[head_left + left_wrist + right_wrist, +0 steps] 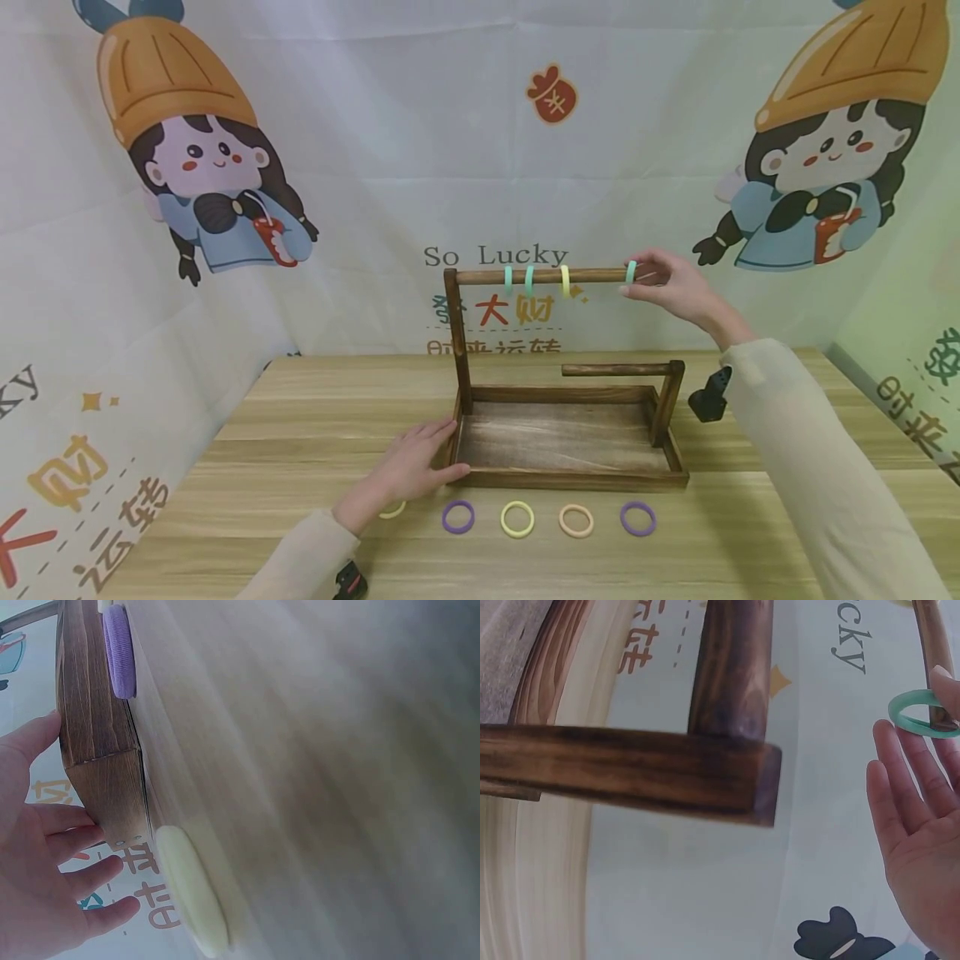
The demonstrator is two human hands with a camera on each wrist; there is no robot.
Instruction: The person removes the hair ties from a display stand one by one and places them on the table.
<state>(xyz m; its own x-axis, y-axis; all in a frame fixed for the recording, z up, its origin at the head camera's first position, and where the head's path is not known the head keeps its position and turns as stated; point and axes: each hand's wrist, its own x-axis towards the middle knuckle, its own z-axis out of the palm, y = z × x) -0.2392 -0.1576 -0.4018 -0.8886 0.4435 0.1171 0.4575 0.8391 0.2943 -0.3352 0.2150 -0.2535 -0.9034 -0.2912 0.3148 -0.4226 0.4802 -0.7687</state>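
My right hand [678, 292] pinches a mint green hair tie [631, 272] between thumb and fingers. This hair tie encircles the free right end of the upper rod [592, 276] on a brown wooden rack; in the right wrist view the rod tip [939, 716] shows inside the loop. Further left on that rod hang two more green hair ties [529, 280] and a yellow one [566, 281]. My left hand [412, 467], fingers extended, touches the left end of the rack's tray [577, 481]. In the left wrist view its thumb and fingertips meet the wooden side [97, 742].
In front of the tray lie a purple hair tie [458, 517], a yellow one [517, 519], a peach one [576, 521] and another purple one [638, 518]. My left wrist partly covers a further yellow hair tie [393, 510]. A shorter, lower rod [615, 369] points left from the right post.
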